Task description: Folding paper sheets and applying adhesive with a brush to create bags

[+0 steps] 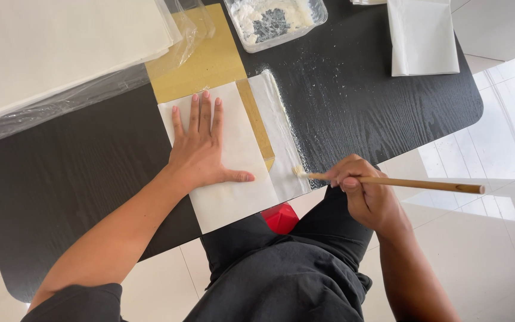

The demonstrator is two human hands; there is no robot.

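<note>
My left hand (201, 146) lies flat, fingers spread, on a white paper sheet (233, 197) at the front of the black table (78, 167). A gold sheet (201, 62) shows beyond and beside that paper, with a translucent white strip (278, 128) to its right. My right hand (362, 191) grips a long wooden-handled brush (424, 184). Its pale tip rests at the strip's lower right edge. White powder dusts the table along the strip.
A clear plastic tub (275, 18) of white powder stands at the back. A stack of white sheets on clear plastic film (61, 50) fills the back left. Folded white paper (421, 36) lies back right. A red object (280, 217) sits at my lap. Pale floor tiles surround the table.
</note>
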